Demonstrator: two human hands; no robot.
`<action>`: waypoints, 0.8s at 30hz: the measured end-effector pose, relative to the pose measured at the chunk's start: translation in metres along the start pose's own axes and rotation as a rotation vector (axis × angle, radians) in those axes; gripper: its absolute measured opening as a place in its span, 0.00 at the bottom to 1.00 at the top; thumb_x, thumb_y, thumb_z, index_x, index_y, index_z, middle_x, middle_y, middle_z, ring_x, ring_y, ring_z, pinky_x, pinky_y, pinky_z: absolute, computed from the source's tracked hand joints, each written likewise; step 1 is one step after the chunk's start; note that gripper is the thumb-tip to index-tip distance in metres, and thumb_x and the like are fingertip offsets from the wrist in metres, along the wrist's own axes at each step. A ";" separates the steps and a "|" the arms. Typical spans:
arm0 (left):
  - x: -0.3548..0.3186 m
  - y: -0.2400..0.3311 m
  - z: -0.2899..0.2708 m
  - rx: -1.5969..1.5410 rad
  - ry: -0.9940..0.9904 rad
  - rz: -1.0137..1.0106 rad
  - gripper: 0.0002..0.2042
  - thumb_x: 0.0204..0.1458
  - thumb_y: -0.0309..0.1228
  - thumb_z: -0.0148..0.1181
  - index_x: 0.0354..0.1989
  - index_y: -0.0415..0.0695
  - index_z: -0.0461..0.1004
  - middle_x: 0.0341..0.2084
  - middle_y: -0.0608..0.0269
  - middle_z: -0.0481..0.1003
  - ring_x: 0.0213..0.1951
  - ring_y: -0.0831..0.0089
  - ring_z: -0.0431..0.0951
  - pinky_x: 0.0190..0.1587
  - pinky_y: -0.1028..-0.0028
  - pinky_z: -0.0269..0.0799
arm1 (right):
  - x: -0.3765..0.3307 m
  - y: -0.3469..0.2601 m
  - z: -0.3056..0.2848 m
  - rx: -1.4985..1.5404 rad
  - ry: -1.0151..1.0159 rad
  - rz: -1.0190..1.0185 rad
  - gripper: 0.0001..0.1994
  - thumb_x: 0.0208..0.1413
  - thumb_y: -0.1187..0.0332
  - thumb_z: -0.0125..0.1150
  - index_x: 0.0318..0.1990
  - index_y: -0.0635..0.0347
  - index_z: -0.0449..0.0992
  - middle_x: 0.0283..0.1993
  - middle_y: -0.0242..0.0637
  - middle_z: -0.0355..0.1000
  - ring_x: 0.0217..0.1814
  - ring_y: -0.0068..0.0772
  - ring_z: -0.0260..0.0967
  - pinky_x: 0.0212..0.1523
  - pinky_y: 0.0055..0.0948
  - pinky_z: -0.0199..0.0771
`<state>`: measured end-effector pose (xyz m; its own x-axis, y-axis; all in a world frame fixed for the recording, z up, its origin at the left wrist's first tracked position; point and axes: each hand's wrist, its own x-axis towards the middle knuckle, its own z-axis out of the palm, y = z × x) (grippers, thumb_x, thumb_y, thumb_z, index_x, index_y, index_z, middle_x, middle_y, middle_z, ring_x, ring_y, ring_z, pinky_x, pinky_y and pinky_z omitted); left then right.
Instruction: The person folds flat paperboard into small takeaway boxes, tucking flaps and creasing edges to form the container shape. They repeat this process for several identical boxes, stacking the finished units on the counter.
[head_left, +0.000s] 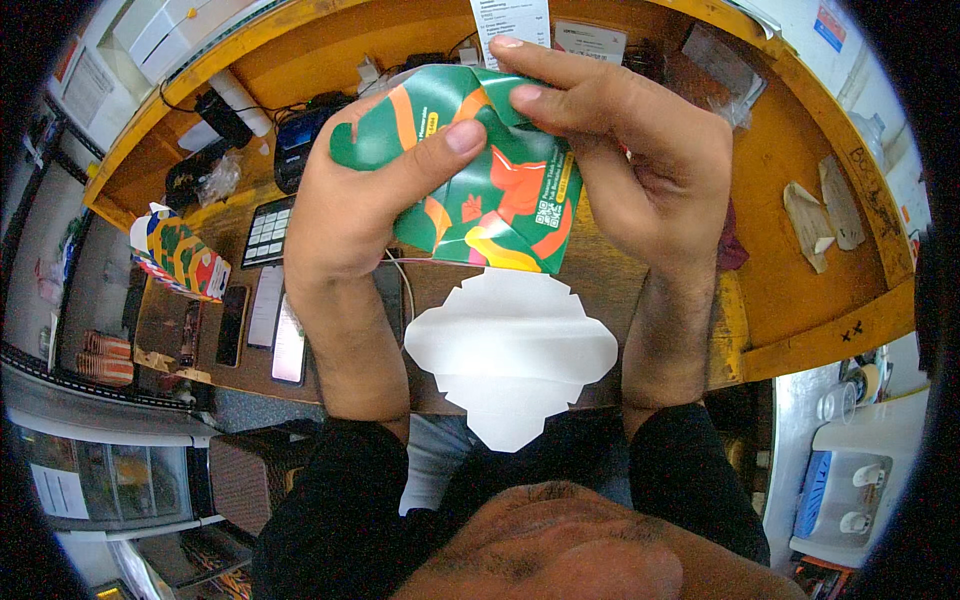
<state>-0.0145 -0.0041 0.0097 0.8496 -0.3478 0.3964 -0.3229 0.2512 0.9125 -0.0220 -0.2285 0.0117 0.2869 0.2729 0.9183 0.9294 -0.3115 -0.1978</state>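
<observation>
A green printed carton (400, 125) with orange and yellow figures is held up in front of me, partly folded. My left hand (350, 205) grips its left side, thumb pressed on the printed face and the other fingers hidden behind. At the top right, my right hand (650, 150) closes on a flap of the carton, with one finger stretched past the upper edge. From the carton's lower edge hangs a white die-cut panel (510, 350) with rounded side lobes and notched edges, which looks like part of the same card.
Left on the wooden desk (370, 385) stands a colourful folded carton (180, 250). Near it lie a calculator (268, 232), a dark phone (232, 325) and a lit phone (289, 345). A printed slip (510, 18) is behind my hands. A yellow wooden rim (830, 335) borders the right.
</observation>
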 end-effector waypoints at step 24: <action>-0.012 0.002 0.005 -0.057 0.063 0.059 0.18 0.58 0.30 0.73 0.54 0.37 0.77 0.43 0.60 0.83 0.42 0.75 0.84 0.47 0.76 0.80 | -0.001 -0.014 0.003 -0.209 -0.054 -0.157 0.11 0.52 0.83 0.65 0.44 0.69 0.84 0.55 0.55 0.82 0.58 0.47 0.83 0.61 0.35 0.81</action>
<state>-0.0270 -0.0041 0.0071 0.8551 -0.2740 0.4402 -0.3502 0.3208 0.8800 -0.0349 -0.2219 0.0126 0.1600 0.3789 0.9115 0.8971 -0.4411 0.0259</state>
